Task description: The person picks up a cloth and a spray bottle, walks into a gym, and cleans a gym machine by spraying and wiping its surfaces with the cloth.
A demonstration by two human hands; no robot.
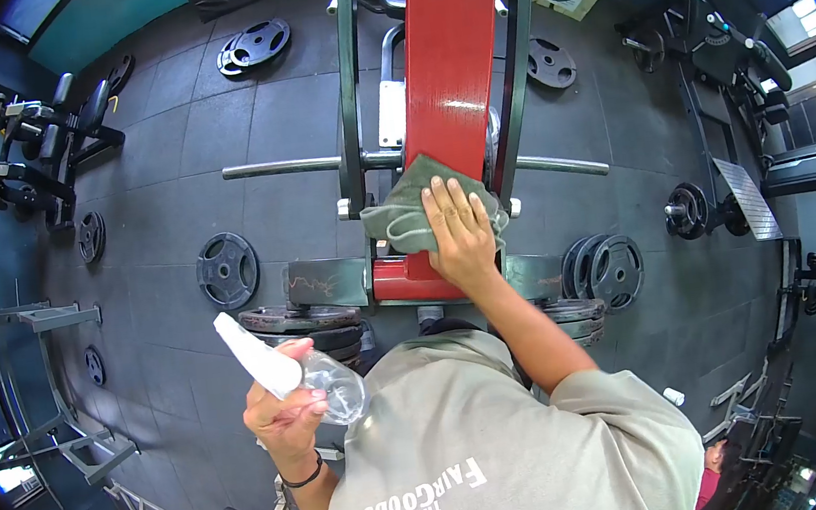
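The left hand (pixel 285 415) is wrapped tight around a clear spray bottle (pixel 285 370) with a white top, down and to the left of the red bench pad (pixel 451 59). The right hand (pixel 461 234) lies flat, fingers spread, pressing a green cloth (pixel 404 217) onto the low end of the red bench pad.

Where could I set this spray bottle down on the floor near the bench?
Bare floor lies left of the red bench, between the bar and the lone plate. Another open patch sits right, past the bar end toward the rack. It is crowded by the stacked plates at the bench foot.
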